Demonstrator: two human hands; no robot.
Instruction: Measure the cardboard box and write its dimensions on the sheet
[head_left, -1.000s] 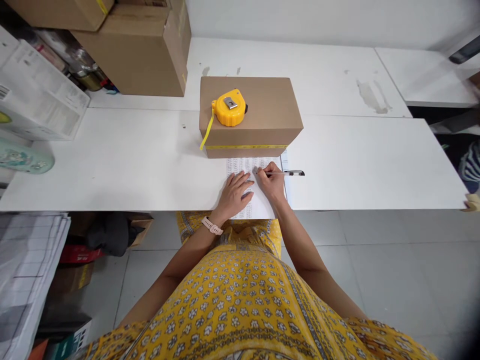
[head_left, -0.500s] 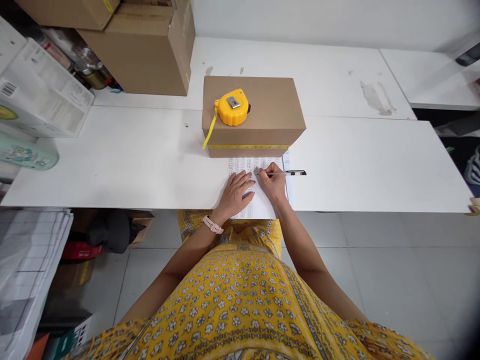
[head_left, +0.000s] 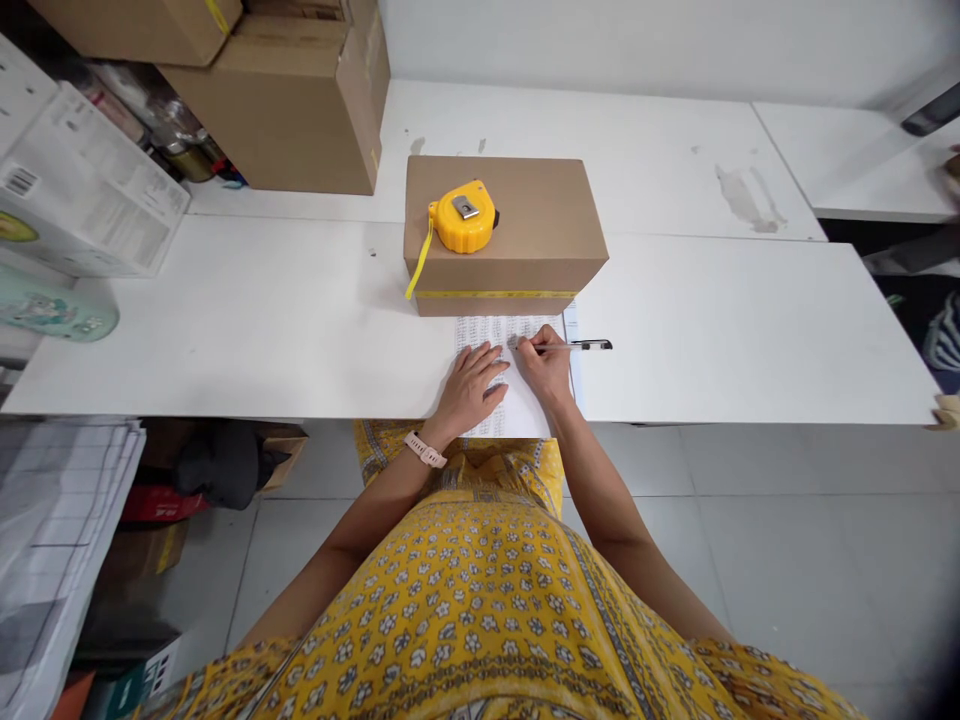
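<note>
My right hand (head_left: pixel 547 370) is closed around a pen (head_left: pixel 592 345), its tip against a printed sheet of paper (head_left: pixel 517 412) at the table's front edge. Flat on the same sheet, to the left, rests my left hand (head_left: pixel 472 388) with its fingers stretched out; a pink band circles that wrist. The far part of the paper runs up to a brown cardboard box (head_left: pixel 540 210) and seems to pass under it. On top of the box lies a yellow tape measure (head_left: pixel 463 218) with a yellow strap hanging over the front left edge.
The white table (head_left: pixel 712 330) reaches across the view. Stacked cardboard boxes (head_left: pixel 285 120) stand at the back left, with a white printed carton (head_left: pixel 90 190) and a mint-green bottle (head_left: pixel 60 308) at the left end. A dark cap-like item (head_left: pixel 225 465) sits below the table.
The view has shifted very slightly. Both hands, the pen, the box and the tape measure stay in the same places.
</note>
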